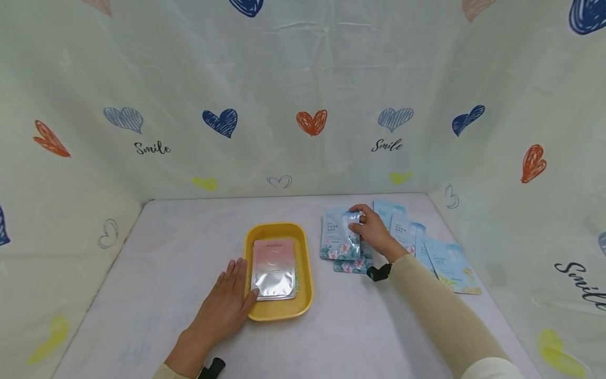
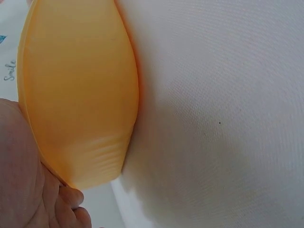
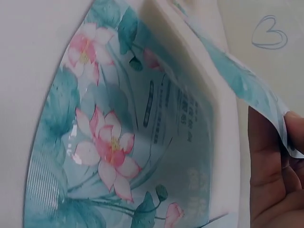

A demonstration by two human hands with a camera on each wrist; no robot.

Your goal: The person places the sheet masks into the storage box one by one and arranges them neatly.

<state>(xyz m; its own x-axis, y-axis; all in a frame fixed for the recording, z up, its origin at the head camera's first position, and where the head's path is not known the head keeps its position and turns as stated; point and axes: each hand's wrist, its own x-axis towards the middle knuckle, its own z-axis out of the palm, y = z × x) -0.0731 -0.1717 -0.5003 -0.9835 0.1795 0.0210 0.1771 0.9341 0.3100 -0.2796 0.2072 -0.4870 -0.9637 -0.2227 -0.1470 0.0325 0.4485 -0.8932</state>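
Note:
My right hand pinches the right edge of a blue sheet mask packet with pink lotus flowers. Seen from the right wrist, this held packet is lifted edge-on above another lotus packet lying flat. Thumb and fingertips meet on its edge. To the left, my left hand rests along the left rim of a yellow tray, fingers straight and thumb over the rim. Inside the tray lies a pink and silver packet, with a greenish edge showing beneath it. The left wrist view shows the tray's outer wall.
Several light blue packets lie overlapping on the white table, right of and partly behind my right forearm. A pale curtain printed with hearts encloses the table at the back and sides.

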